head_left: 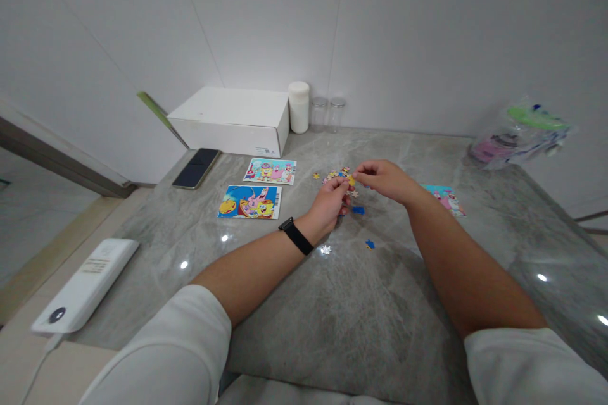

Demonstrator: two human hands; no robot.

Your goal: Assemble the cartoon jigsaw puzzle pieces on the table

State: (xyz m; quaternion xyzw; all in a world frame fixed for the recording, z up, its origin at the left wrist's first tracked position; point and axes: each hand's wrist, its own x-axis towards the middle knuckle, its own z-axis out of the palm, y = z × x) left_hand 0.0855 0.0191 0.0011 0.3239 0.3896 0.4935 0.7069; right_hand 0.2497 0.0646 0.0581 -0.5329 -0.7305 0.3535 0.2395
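Over a small heap of jigsaw puzzle pieces (331, 175), my two hands meet fingertip to fingertip. A yellow puzzle piece (351, 180) shows between them. My left hand (327, 204), with a black band on its wrist, is closed, its thumb and fingers pinched at that piece. From the other side my right hand (386, 180) pinches at the same piece with thumb and forefinger. Part of the heap is hidden behind my left hand. Blue pieces (358, 210) lie just below the hands, and another blue piece (370, 244) lies nearer me.
Left of the heap lie two cartoon picture cards, an upper card (270, 171) and a lower card (249, 202). Another card (445, 199) is partly behind my right forearm. Around stand a phone (196, 168), white box (228, 120), white bottle (299, 107), power bank (88, 285) and plastic bag (517, 136).
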